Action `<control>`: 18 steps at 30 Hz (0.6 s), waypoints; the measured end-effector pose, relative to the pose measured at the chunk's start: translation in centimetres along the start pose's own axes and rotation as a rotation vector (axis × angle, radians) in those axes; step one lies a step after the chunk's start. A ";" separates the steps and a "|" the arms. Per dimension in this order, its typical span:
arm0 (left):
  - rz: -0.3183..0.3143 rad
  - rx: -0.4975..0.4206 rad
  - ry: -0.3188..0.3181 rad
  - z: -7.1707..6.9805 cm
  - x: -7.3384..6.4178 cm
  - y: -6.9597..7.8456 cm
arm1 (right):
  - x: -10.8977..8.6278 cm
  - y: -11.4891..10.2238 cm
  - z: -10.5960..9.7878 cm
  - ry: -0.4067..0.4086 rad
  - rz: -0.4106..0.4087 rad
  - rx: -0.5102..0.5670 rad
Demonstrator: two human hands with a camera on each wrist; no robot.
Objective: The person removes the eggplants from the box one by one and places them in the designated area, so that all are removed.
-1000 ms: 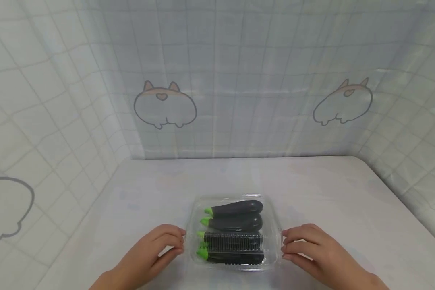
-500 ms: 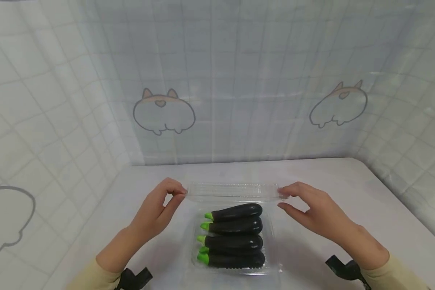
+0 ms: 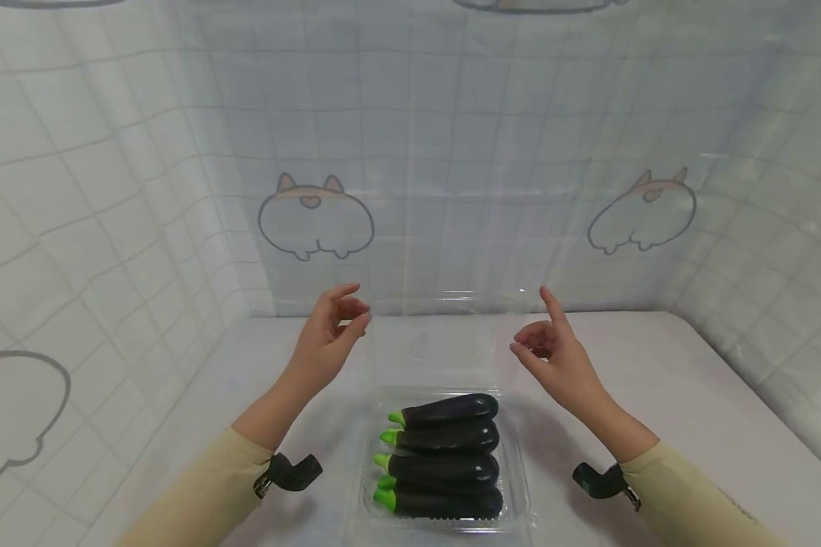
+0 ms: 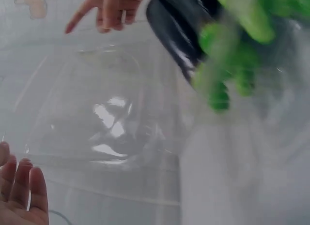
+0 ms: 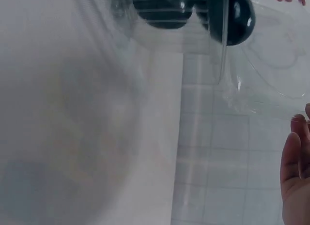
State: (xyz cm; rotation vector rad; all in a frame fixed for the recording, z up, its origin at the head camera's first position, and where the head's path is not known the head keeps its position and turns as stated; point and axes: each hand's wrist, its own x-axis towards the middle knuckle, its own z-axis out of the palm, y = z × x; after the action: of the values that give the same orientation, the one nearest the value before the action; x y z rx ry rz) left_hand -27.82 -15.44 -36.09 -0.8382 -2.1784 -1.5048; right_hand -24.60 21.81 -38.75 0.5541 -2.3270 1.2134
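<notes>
Several dark, glossy eggplants [image 3: 445, 468] with green stem ends lie side by side in a clear plastic clamshell box [image 3: 524, 497], stems to the left. Its transparent lid [image 3: 438, 342] stands raised behind them. My left hand [image 3: 330, 334] is at the lid's left edge, fingers loosely bent and thumb apart from them. By the right edge is my right hand [image 3: 554, 353], index finger pointing up and the other fingers bent near the thumb. In the left wrist view, the fingers [image 4: 23, 186] are spread beside the lid with nothing pinched. The right wrist view shows the hand [image 5: 298, 167] only partly.
A white-covered table [image 3: 609, 395] surrounds the box. Behind and at both sides hangs a pale checked curtain [image 3: 479, 190] with cartoon animal outlines. A black camera mount [image 3: 290, 472] is on the left wrist and another camera mount [image 3: 602, 481] on the right.
Both hands have moved from the box's sides up and away from me. The lid, lying over the eggplants at first, has swung up and back. The hands have loosened from its edge.
</notes>
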 end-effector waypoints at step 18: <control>-0.297 0.155 -0.233 1.7 -3.3 -6.4 | 1.0 3.9 2.9 -0.250 0.263 -0.038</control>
State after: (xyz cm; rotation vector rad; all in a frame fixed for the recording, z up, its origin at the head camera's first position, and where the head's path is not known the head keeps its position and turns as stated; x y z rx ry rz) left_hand -29.47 -16.35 -43.28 -0.6920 -2.6508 -1.4003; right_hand -28.12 21.30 -42.21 0.4160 -2.6962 1.2737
